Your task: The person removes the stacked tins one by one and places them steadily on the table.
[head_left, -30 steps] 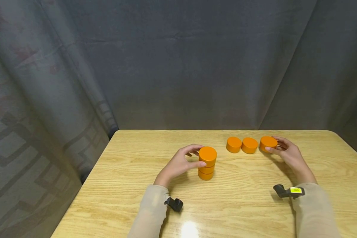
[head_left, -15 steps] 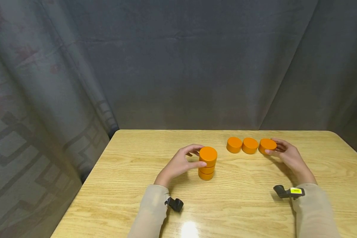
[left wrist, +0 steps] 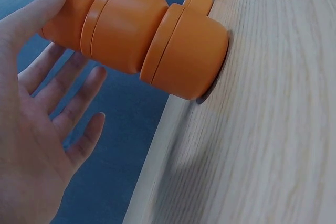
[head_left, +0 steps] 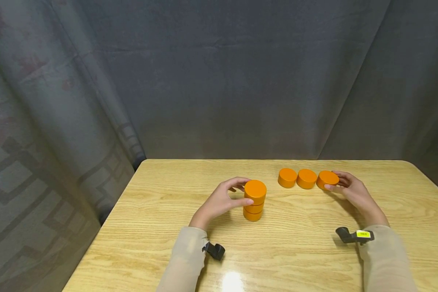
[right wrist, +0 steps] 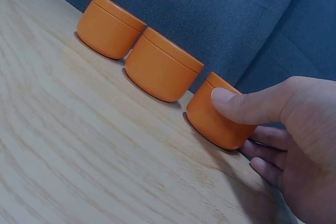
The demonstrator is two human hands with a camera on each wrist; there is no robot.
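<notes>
A stack of three orange tins (head_left: 254, 200) is being steadied on the tabletop (head_left: 295, 243) by the left hand (head_left: 219, 201), thumb touching the top tin, fingers relaxed. The rightmost tin (head_left: 327, 179) of a row is being pinched by the right hand (head_left: 352, 190). A sideways nudge is judged likely to topple the stack.

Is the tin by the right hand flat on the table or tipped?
Tipped. In the right wrist view the tin leans, its near edge raised off the table, with the right hand gripping it between thumb and fingers.
</notes>
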